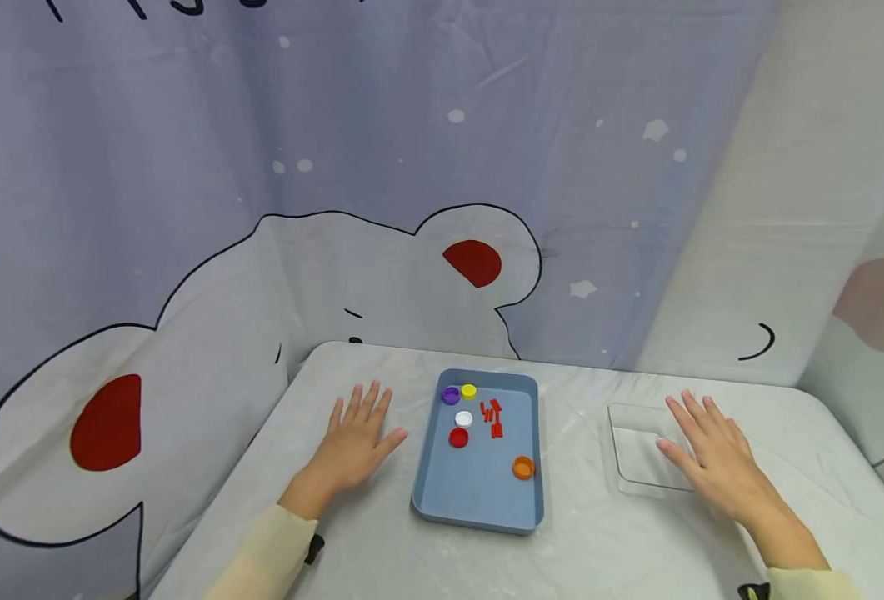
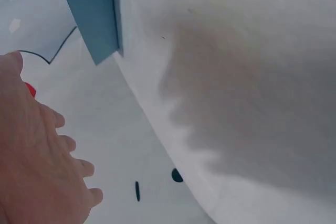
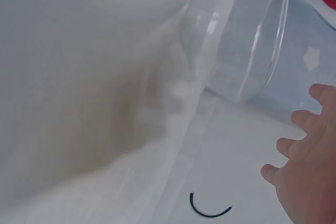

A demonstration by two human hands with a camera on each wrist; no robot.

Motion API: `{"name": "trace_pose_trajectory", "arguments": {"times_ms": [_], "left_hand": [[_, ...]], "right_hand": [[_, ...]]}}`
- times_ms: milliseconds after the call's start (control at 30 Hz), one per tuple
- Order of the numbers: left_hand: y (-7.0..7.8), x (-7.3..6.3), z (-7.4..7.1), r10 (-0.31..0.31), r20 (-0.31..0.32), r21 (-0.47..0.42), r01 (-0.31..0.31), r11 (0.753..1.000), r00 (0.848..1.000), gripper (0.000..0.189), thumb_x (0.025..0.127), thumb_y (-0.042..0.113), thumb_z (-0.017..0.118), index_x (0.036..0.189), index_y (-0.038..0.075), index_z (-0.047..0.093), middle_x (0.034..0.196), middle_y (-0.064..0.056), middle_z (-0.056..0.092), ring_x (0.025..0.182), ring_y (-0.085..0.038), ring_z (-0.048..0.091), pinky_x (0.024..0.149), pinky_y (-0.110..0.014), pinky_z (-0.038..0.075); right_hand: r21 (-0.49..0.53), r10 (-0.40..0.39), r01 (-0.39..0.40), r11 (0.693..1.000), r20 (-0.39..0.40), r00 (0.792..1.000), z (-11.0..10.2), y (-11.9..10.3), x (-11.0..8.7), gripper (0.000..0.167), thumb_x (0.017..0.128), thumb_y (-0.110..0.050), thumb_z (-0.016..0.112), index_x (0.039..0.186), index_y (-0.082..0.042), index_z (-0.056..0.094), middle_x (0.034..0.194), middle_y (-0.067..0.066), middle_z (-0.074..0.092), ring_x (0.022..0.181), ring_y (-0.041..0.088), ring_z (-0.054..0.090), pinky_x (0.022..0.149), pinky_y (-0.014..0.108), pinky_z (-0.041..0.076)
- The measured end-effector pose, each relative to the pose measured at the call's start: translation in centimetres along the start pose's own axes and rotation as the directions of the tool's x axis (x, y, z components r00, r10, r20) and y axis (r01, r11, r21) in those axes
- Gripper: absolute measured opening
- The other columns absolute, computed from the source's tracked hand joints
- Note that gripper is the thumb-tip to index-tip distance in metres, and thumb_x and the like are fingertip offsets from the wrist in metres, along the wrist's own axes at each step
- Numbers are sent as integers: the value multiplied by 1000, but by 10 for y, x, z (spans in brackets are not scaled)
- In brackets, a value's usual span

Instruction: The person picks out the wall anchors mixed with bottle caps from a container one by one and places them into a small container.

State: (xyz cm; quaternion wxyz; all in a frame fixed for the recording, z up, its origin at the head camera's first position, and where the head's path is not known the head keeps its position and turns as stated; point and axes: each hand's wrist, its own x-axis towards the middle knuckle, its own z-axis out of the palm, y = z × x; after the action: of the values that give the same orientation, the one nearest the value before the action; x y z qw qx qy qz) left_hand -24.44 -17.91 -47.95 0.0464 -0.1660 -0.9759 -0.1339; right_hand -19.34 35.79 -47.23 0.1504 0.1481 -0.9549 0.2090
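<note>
Fingers spread and empty, my left hand [image 1: 349,450] and right hand [image 1: 721,468] are hovering while the blue tray [image 1: 471,498] is lying between them, nearer the left, its long axis running away from me, and the clear box [image 1: 640,454] is sitting partly behind the right.

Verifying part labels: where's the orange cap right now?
Head view: the orange cap is inside the blue-grey tray, by its right wall toward the near end, nearer the camera than the small red sticks.
</note>
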Motion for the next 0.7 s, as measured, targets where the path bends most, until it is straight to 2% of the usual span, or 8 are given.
{"name": "trace_pose_trajectory", "arguments": {"times_ms": [367,700], "left_hand": [[20,-4,-2,22,21,38,-23,999,1000,81,103,62,39,162,9,23,169,-14,13,155,-41,5,120,-65,6],[41,-7,5,71,36,-6,-71,997,997,83,102,65,37,161,9,25,169,-15,15,156,-40,5,120,-65,4]], "right_hand": [[53,-51,52,997,-18,999,16,-25,14,68,102,-34,60,159,-9,32,163,24,25,155,41,8,120,63,-1],[114,-75,75,991,-3,997,30,-54,32,67,101,-34,62,157,-7,36,161,25,29,150,47,19,115,67,13]]}}
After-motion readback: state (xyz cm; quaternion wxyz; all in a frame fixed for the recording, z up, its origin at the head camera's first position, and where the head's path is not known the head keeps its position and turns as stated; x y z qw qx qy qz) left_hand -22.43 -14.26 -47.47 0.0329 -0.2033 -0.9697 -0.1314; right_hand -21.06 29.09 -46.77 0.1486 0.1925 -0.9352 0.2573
